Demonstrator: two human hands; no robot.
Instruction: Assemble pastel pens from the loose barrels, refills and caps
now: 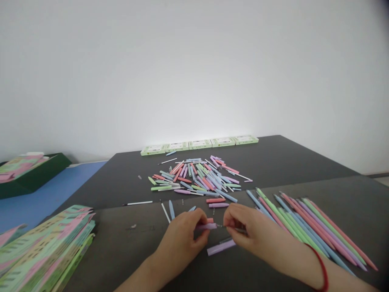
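Note:
My left hand (184, 235) is closed around a short purple pen barrel (207, 226) held level over the dark table (127, 239). My right hand (247, 227) pinches a thin refill (223, 226) whose tip meets the open end of that barrel. A second purple pen piece (221, 247) lies on the table just below my hands. Behind them sits a heap of loose pastel pen parts (199, 176). A red band circles my right wrist.
Several assembled pastel pens (310, 227) lie in a row at the right. Stacked printed cards (45, 247) fill the near left. A line of green boxes (199, 144) stands at the table's back edge. A dark green tray (28, 170) rests on a blue surface at left.

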